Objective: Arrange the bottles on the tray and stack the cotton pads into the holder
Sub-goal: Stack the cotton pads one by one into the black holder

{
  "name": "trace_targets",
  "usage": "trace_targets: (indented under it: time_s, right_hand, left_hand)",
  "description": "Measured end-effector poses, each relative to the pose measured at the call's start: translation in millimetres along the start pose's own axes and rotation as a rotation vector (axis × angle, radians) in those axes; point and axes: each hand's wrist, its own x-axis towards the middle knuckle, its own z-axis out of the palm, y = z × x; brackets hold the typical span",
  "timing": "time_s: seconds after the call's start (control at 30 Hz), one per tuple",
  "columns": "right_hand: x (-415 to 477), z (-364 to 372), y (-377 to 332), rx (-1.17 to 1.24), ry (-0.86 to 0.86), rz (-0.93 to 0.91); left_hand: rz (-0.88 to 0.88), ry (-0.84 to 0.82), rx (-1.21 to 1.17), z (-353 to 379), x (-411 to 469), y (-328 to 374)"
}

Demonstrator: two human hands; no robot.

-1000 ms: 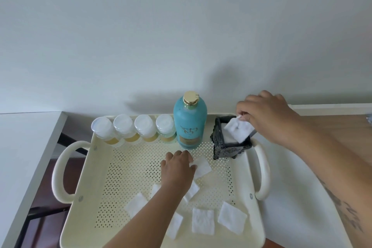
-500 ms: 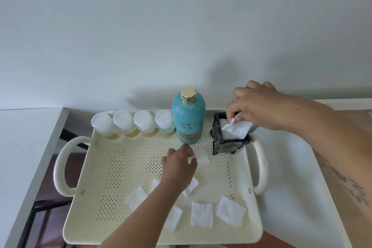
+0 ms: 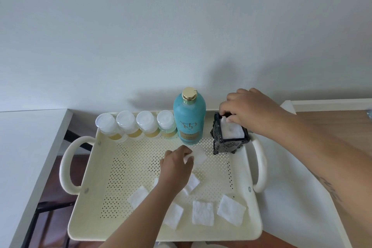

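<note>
Cream tray (image 3: 104, 225) fills the lower centre of frame. Bottles are lined along its back rim: teal bottle (image 3: 189, 121) centre, four small bottles (image 3: 134, 125) to its left. Black holder (image 3: 229, 143) sits back right w/ pads inside. Right hand (image 3: 247, 108) is over its mouth, fingers narrow, pressing a pad down. Left hand (image 3: 177, 165) pinches a cotton pad (image 3: 198, 156) mid-tray. Loose pads (image 3: 202, 215) lie near the front edge. Risk: a hard push probably tips the holder; the pinch may fold the pad.

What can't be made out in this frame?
- Head view: the right hand covers the far side of the black holder, hiding its stack depth.
- The left hand and forearm hide cotton pads beneath.
- Teal bottle label: too small to read.
</note>
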Motion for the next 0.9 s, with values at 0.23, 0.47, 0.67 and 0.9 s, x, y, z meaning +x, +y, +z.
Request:
trace_targets:
  time_s: [0.23,0.47,0.67,0.9]
  right_hand:
    - [-33,13,-14,0.119,0.199,0.137]
    - [-43,32,-32,0.077,-0.033,0.239]
    - [-52,30,-44,0.197,0.326,0.288]
    - [-63,34,-89,0.434,0.429,0.369]
  left_hand:
    - [-0.074,0.043,-0.21,-8,-7,1]
    - [-0.244,0.019,-0.694,-28,-18,15]
    - [-0.203,-0.065,-0.954,-45,-29,28]
    - [-0.132,-0.204,-1.043,-54,-31,45]
